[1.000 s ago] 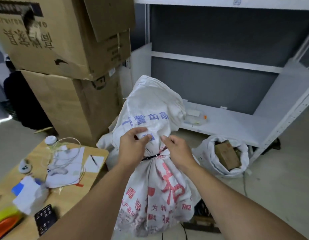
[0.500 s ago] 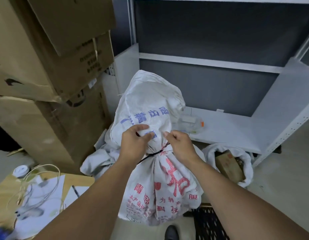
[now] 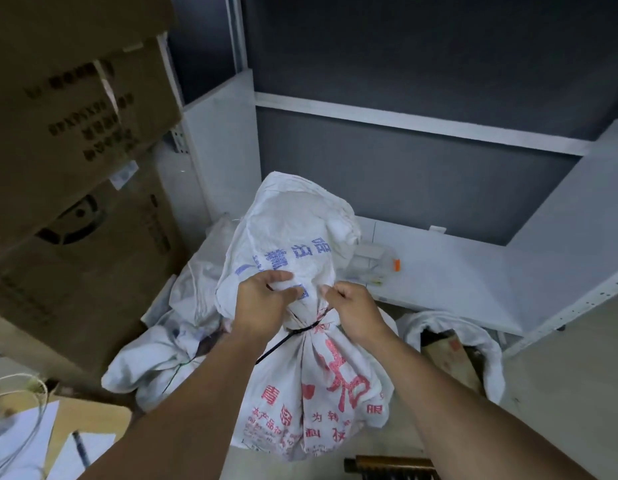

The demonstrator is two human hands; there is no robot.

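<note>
White shelves (image 3: pixel 456 282) and brown boxes (image 3: pixel 75 161) are seen at the back. A big white sack (image 3: pixel 311 382) with red and blue writing is stood up in the middle, just in front of the low shelf. Its neck is squeezed shut by a black tie (image 3: pixel 302 329) (the long tail is stuck out to the left). The loose cloth just above the tie is gripped by the left hand (image 3: pixel 262 303) and pinched by the curled fingers of the right hand (image 3: pixel 352 313). The closing looks mostly done. Only a last tug may be left, though that cannot be told for sure.
</note>
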